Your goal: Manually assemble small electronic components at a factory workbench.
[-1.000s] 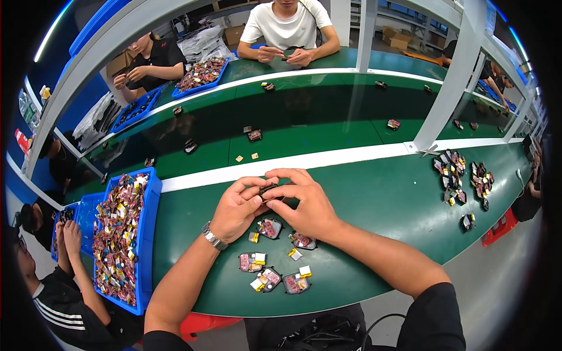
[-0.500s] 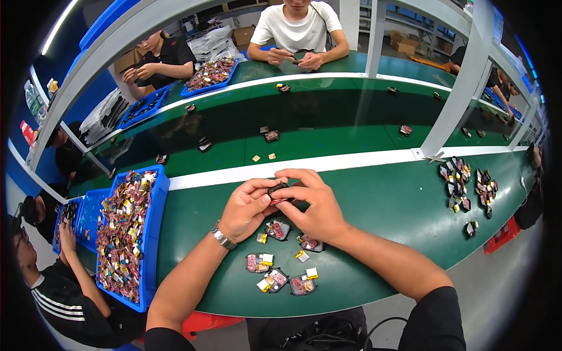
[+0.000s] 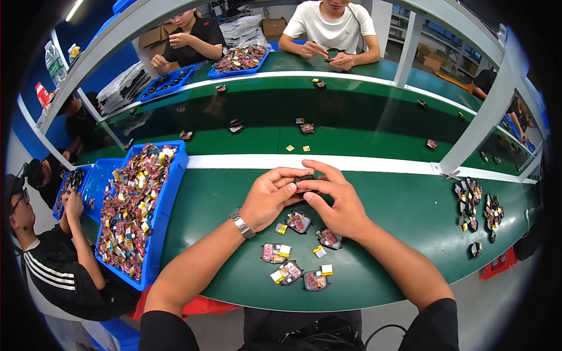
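Device housing (image 3: 304,178), likely light, stiff and best gripped by its rim, was pinched between left hand (image 3: 270,198) and right hand (image 3: 338,206).

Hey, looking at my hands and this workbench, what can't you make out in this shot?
All in the head view:
Small black part: mostly covered by the left hand and right hand.
Blue bin's floor: buried under heaped circuit boards.
White-shirted co-worker: head cut off by the upper edge.
Far-right pieces on the green belt: too small for detail.
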`<move>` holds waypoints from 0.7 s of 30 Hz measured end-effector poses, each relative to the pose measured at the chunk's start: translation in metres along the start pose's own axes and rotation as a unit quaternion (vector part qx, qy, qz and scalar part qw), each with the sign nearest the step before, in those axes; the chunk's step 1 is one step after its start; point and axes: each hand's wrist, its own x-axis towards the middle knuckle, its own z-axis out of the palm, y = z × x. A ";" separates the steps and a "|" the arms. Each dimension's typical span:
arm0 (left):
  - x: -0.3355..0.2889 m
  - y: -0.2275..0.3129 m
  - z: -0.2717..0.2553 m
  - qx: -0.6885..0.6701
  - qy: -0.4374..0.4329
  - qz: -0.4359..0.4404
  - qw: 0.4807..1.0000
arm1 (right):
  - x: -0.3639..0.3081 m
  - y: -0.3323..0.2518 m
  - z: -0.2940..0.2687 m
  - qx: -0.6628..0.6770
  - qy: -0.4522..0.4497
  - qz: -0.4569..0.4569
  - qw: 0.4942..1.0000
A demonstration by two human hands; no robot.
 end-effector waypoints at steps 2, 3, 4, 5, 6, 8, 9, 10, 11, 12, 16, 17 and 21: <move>0.002 -0.002 0.001 -0.005 -0.008 0.006 1.000 | 0.001 -0.002 0.000 -0.035 0.028 -0.033 0.998; 0.003 -0.004 0.000 -0.010 -0.015 0.001 1.000 | 0.001 -0.006 0.000 -0.037 0.049 -0.021 0.998; 0.003 -0.005 0.000 -0.015 -0.022 -0.004 1.000 | 0.001 -0.009 0.000 -0.038 0.070 -0.010 0.997; 0.002 -0.005 0.000 -0.016 -0.022 -0.005 1.000 | 0.001 -0.009 0.001 -0.039 0.070 -0.009 0.997; 0.002 -0.005 0.003 -0.024 -0.021 -0.012 0.999 | 0.002 -0.009 0.000 -0.071 0.095 -0.040 0.992; 0.002 -0.006 0.006 -0.032 -0.023 -0.019 0.999 | 0.002 -0.008 -0.001 -0.105 0.119 -0.071 0.985; 0.002 -0.006 0.006 -0.031 -0.017 -0.021 0.999 | 0.001 -0.007 0.000 -0.115 0.121 -0.078 0.983; 0.002 -0.007 0.005 -0.030 -0.011 -0.023 0.999 | 0.001 -0.006 0.001 -0.125 0.123 -0.085 0.981; 0.002 -0.007 0.005 -0.029 -0.012 -0.024 0.999 | 0.001 -0.009 0.001 -0.125 0.124 -0.085 0.981; 0.001 -0.008 0.005 -0.025 -0.004 -0.024 0.999 | 0.002 -0.014 0.001 -0.137 0.118 -0.097 0.979; 0.001 -0.007 0.004 -0.025 0.009 -0.026 0.999 | 0.002 -0.012 0.001 -0.154 0.114 -0.113 0.975; 0.001 -0.007 0.005 -0.025 0.009 -0.027 0.999 | 0.002 -0.011 0.001 -0.153 0.114 -0.112 0.975; 0.002 -0.006 0.005 -0.026 0.008 -0.031 0.999 | 0.002 -0.008 0.000 -0.145 0.108 -0.101 0.978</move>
